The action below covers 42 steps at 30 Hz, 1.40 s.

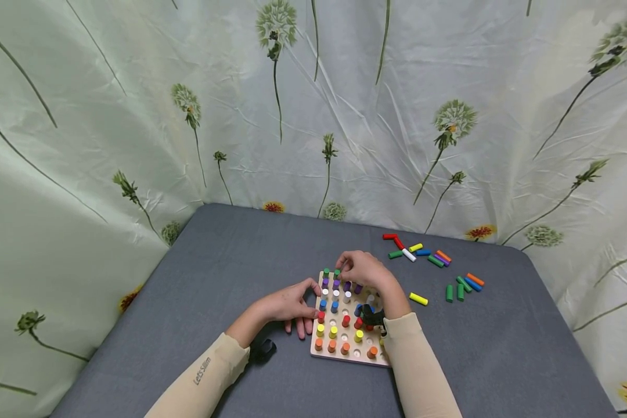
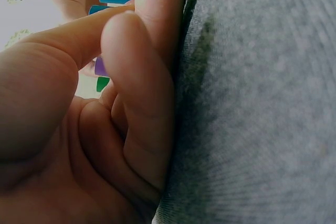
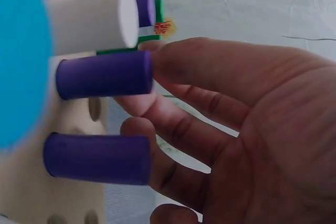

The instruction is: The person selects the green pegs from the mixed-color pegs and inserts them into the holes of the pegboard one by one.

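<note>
A wooden pegboard [image 1: 339, 356] carries rows of coloured pegs: green, purple, white, blue, red, yellow and orange. At its left edge my left hand [image 1: 287, 302] holds the board, with thumb and forefinger bent against the side and the other fingers curled low by the table. My right hand [image 1: 366, 270] reaches over the far edge and pinches a green peg [image 1: 337, 273] in the back row, beside another green peg [image 1: 326, 272]. In the right wrist view, purple pegs [image 3: 100, 160] and a white peg [image 3: 92, 22] stand near my right hand; its thumb partly hides the green ones.
Loose pegs lie right of the board: a yellow peg [image 1: 418, 299], green pegs [image 1: 449, 292], a blue peg [image 1: 472, 284], and a far group with a white peg [image 1: 409, 255] and red pegs [image 1: 390, 237]. Flowered cloth [image 1: 303, 174] hangs behind the grey table [image 1: 230, 255].
</note>
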Motion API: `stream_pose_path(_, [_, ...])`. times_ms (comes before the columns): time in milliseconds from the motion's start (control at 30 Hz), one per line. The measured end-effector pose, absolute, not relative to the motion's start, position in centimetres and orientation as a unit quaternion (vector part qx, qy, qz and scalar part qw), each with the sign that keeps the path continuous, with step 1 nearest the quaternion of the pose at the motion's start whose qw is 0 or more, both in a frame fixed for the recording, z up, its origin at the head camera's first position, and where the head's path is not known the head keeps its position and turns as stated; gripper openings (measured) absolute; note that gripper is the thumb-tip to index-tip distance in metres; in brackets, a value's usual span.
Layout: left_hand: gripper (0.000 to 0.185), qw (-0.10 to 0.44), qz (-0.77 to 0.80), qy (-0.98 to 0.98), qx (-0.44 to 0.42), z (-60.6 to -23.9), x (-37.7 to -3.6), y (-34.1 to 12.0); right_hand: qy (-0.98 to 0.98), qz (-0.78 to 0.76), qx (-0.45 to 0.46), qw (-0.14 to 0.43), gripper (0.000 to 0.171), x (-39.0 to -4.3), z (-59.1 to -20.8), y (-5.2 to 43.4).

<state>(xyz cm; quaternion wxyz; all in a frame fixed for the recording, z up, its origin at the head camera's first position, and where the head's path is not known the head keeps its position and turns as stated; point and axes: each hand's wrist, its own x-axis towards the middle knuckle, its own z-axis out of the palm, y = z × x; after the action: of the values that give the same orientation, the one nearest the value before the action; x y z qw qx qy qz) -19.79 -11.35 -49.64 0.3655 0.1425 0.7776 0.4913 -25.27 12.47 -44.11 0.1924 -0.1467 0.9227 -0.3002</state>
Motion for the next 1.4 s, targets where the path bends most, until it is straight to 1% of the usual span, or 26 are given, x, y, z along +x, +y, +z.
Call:
stream_pose_path(367, [0.034, 0.362, 0.489, 0.780, 0.145, -49.6, -19.8, -11.4, 0.921, -0.346, -0.128, 0.126, 0.021, -24.9, -42.1, 14.7])
stream_pose_path(600, [0.035, 0.363, 0.487, 0.781, 0.145, -49.6, -19.8, -11.3, 0.920, -0.371, -0.098, 0.077, 0.023, -25.5, -42.1, 17.7])
stream_pose_path(800, [0.034, 0.361, 0.484, 0.785, 0.141, -49.7, -19.8, -11.3, 0.921, -0.380, -0.064, 0.060, 0.024, -25.7, -42.1, 20.1])
stream_pose_path(967, [0.034, 0.361, 0.482, 0.786, 0.139, -49.7, -19.7, -11.3, 0.923, -0.381, -0.032, 0.031, 0.025, -26.0, -42.3, 22.0])
stream_pose_path(1033, [0.034, 0.361, 0.483, 0.786, 0.138, -49.7, -19.7, -11.3, 0.927, -0.374, -0.019, 0.025, 0.027, -26.1, -42.4, 22.5])
stream_pose_path(1200, [0.035, 0.361, 0.482, 0.786, 0.137, -49.5, -19.7, -11.2, 0.934, -0.356, 0.017, 0.031, 0.032, -26.3, -42.8, 23.1])
stream_pose_path(1400, [0.035, 0.360, 0.484, 0.785, 0.140, -49.4, -19.7, -11.3, 0.936, -0.349, 0.023, 0.035, 0.036, -26.9, -43.9, 23.3])
